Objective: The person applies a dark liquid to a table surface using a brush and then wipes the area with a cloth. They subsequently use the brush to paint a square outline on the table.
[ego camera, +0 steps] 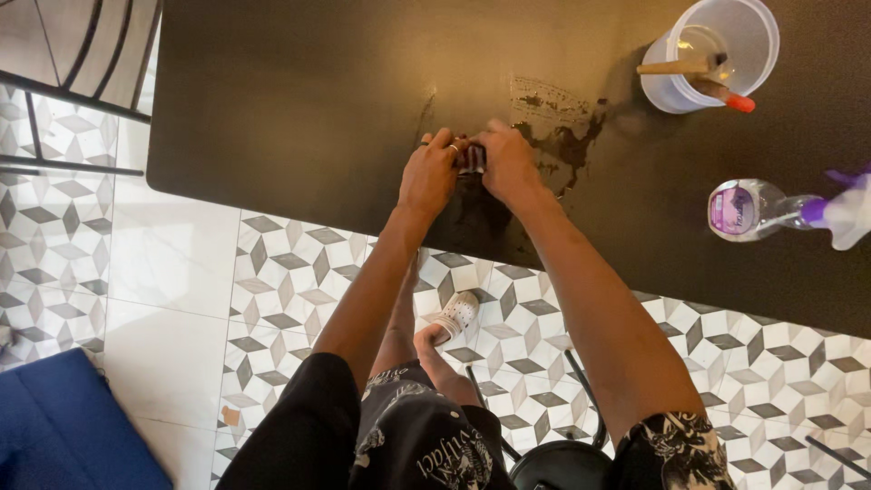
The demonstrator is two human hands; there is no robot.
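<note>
My left hand (429, 172) and my right hand (510, 161) meet over a small dark reddish object (470, 160) on the dark table (299, 100). Both hands close their fingers on it from either side, and most of it is hidden. A ring shows on my left hand. A brown smear of spilled stuff (564, 136) spreads on the tabletop just right of my right hand.
A clear plastic cup (717, 50) with a wooden-handled brush and a red-tipped tool stands at the back right. A spray bottle (762, 209) with purple liquid lies at the right. Below the table edge are patterned floor tiles (290, 272), my foot in a white shoe (454, 313), a black stool (562, 463).
</note>
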